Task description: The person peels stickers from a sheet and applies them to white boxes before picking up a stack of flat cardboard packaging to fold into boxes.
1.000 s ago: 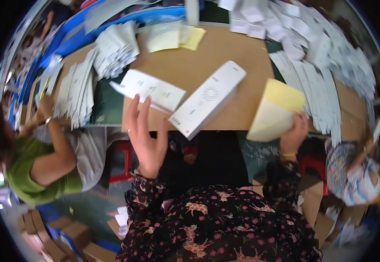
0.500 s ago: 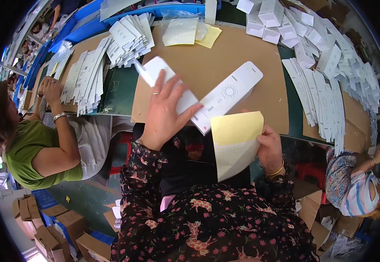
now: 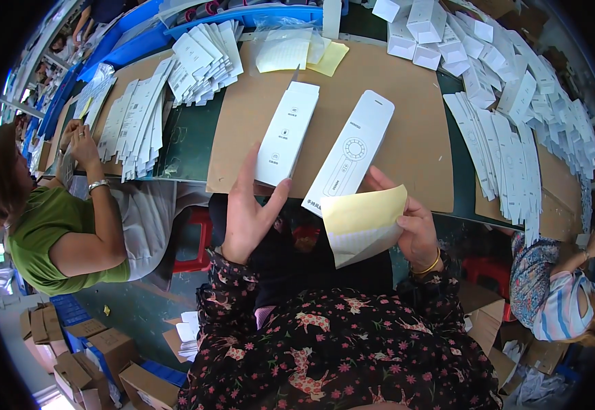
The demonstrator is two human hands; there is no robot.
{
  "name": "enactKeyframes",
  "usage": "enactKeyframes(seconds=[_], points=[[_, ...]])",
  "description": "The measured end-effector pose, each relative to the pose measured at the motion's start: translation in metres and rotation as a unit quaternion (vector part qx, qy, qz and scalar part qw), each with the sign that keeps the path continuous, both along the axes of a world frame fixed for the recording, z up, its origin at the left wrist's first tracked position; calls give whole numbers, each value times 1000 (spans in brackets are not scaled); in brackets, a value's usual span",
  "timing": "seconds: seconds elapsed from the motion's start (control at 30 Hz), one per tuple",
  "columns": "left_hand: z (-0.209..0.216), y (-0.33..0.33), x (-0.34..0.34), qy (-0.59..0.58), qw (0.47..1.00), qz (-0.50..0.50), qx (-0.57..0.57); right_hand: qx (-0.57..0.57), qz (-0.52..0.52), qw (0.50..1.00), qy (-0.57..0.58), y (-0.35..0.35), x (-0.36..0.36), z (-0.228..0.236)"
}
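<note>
Two long white boxes lie side by side on brown cardboard in front of me. My left hand [image 3: 250, 215] grips the near end of the left box [image 3: 287, 133], fingers along its left side and thumb at its near right corner. A flap stands up at that box's far end. The right box [image 3: 353, 147] carries a printed ring and tilts to the right. My right hand [image 3: 417, 229] pinches a yellow-and-white sticker sheet [image 3: 362, 219] between thumb and fingers; the sheet covers the right box's near corner. One right-hand finger reaches up beside that box.
Flat white cartons [image 3: 205, 61] are stacked at the far left, more [image 3: 499, 157] at the right. Made-up white boxes [image 3: 427, 24] are heaped far right. Yellow sheets [image 3: 328, 58] with a plastic bag lie ahead. Co-workers sit on both sides, one in a green top [image 3: 72, 232].
The left box has turned more upright, and my left hand has slid from its top to its near end. The right box has turned slightly; my right hand and sheet have shifted up-left toward it.
</note>
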State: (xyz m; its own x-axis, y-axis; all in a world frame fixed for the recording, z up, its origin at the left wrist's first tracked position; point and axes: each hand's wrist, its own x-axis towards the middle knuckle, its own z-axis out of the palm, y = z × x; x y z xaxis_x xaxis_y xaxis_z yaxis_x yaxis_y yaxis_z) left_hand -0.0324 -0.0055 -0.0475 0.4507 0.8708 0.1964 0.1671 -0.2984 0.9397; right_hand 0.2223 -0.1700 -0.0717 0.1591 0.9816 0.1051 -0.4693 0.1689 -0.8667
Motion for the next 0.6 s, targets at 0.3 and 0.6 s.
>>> enactKeyframes(seconds=[0.3, 0.6], points=[[13, -13, 16, 209, 922, -3, 326, -28, -21, 999, -33, -1, 2, 4], [15, -43, 8, 138, 955, -71, 252, -33, -30, 999, -6, -4, 2, 1]])
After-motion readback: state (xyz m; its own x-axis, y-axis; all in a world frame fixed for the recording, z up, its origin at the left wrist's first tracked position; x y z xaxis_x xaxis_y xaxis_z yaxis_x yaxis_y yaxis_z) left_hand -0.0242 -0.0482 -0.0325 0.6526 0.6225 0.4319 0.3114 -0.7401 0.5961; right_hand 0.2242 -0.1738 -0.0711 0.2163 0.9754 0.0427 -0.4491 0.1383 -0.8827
